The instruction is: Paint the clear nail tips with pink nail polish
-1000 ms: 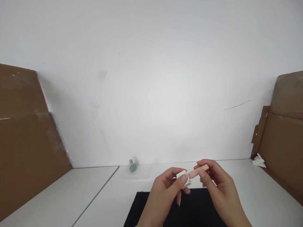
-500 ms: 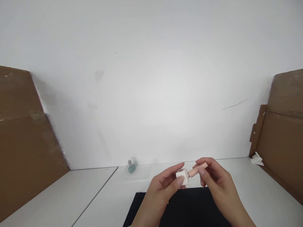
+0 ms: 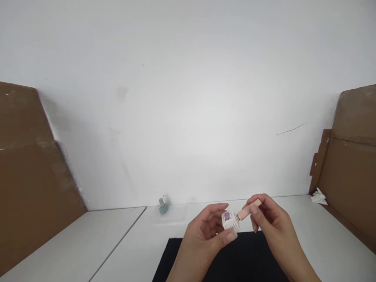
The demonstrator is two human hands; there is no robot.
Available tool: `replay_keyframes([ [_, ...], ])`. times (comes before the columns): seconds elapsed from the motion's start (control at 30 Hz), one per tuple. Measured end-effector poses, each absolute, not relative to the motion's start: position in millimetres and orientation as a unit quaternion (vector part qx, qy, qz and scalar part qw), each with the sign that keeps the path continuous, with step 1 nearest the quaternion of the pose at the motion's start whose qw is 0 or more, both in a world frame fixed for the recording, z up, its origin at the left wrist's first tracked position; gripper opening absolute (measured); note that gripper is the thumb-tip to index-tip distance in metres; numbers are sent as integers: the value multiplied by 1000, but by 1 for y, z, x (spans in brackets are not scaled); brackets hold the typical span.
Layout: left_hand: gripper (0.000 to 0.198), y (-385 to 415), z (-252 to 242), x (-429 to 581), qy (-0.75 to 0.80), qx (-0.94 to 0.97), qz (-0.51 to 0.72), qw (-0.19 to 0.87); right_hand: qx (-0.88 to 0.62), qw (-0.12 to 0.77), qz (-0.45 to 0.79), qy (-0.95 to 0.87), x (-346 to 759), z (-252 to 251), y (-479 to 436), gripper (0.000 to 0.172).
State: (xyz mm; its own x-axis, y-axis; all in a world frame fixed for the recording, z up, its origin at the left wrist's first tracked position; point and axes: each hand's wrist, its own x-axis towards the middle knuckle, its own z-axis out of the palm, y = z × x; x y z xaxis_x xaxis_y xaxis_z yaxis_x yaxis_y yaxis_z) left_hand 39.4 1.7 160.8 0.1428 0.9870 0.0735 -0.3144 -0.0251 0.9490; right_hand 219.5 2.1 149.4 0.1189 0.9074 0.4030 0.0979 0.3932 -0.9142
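A white, square nail polish bottle (image 3: 230, 221) with a purple flower printed on one face is tilted in the air over the black mat. The thumb and fingers of my left hand (image 3: 205, 235) grip its body. Between the thumb and fingers of my right hand (image 3: 272, 221) is the bottle's long, pale pink cap (image 3: 249, 209), which points up and to the right. A narrow dark band shows where cap meets bottle; whether the cap is loosened I cannot tell. Farther back, left of my hands, stands a second nail polish bottle (image 3: 163, 207), blue-green with a grey cap.
A black mat (image 3: 243, 256) lies under my hands on the white table (image 3: 132, 243). Near the blue-green bottle is a clear tray (image 3: 173, 222). Cardboard panels (image 3: 32, 188) (image 3: 349, 176) flank the table, with crumpled tissue (image 3: 319, 197) at the right. A white wall (image 3: 188, 117) rises behind.
The white bottle has turned in my left hand, so the purple flower face now shows. My left thumb has shifted lower and right. Bottle, cap and right hand have moved slightly right.
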Motion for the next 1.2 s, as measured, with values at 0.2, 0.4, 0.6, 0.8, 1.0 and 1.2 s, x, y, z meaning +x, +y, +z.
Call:
replay_keyframes([
  [0.2,34,3,159,40,380,460,558,577,-461,617,248,-587,215,144,-2,30],
  [0.4,29,1,160,36,409,501,549,530,-469,590,277,-596,215,151,-5,33],
  [0.6,26,2,159,32,439,551,513,490,-438,608,336,-571,217,153,-2,36],
  [0.8,20,-1,166,34,454,546,523,472,-456,588,271,-610,216,149,-5,29],
  [1.0,21,-2,167,36,451,554,508,482,-474,586,311,-579,215,159,-6,36],
  [1.2,17,-2,164,37,457,563,515,457,-466,600,247,-601,215,150,-4,26],
])
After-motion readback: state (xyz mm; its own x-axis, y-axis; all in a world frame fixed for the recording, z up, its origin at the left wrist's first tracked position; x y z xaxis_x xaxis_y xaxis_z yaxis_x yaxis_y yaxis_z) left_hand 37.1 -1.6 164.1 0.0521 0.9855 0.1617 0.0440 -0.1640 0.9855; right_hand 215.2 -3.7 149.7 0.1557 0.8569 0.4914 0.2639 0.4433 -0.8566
